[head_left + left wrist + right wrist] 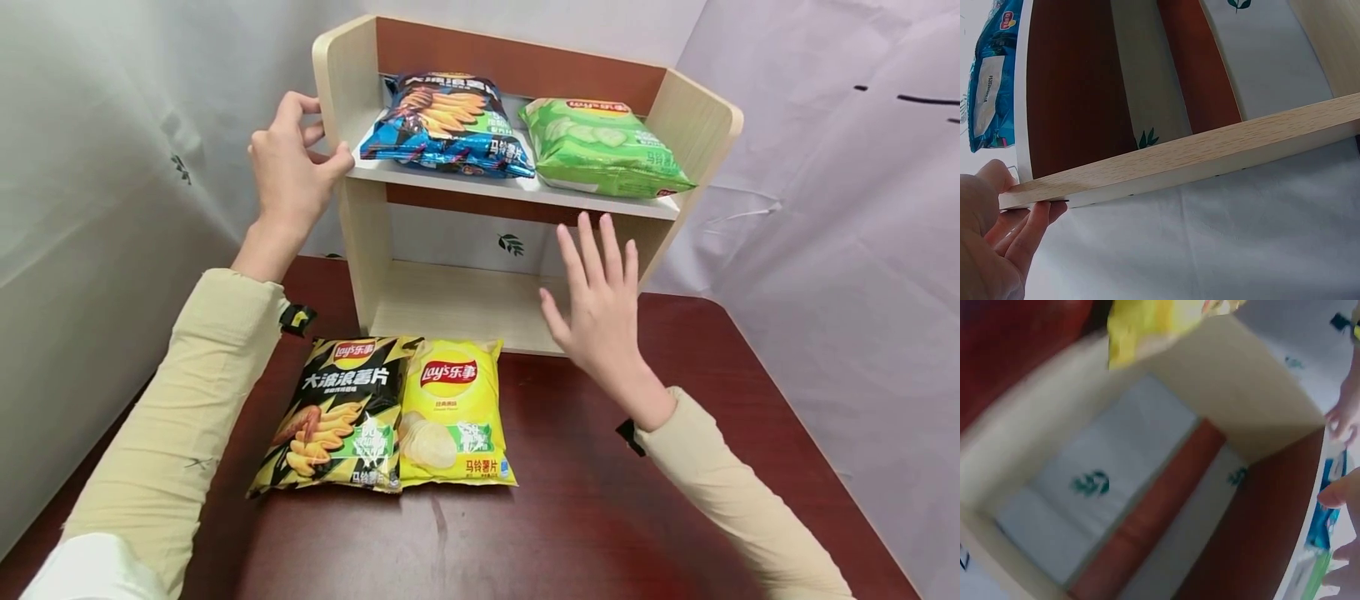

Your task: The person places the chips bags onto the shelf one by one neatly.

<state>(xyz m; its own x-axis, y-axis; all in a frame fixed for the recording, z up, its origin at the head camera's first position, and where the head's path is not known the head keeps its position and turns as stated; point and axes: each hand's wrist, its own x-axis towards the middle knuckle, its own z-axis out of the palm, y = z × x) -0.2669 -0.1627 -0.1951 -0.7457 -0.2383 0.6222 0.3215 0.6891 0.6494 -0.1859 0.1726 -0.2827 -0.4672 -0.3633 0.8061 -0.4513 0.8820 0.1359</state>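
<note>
My left hand (292,162) grips the front edge of the left side panel of a small wooden shelf (362,250). In the left wrist view the thumb lies inside, near the upper board, and the fingers are on the panel's outer face. My right hand (606,321), fingers spread and straight, is held in front of the lower compartment and touches nothing. On the upper board lie a blue bag of chips (450,125), nearer the left hand, and a green bag of chips (603,150) to its right.
A black bag of chips (341,417) and a yellow Lay's bag of chips (453,417) lie side by side on the dark red table (570,517), in front of the shelf. Pale cloth (840,250) hangs around the table.
</note>
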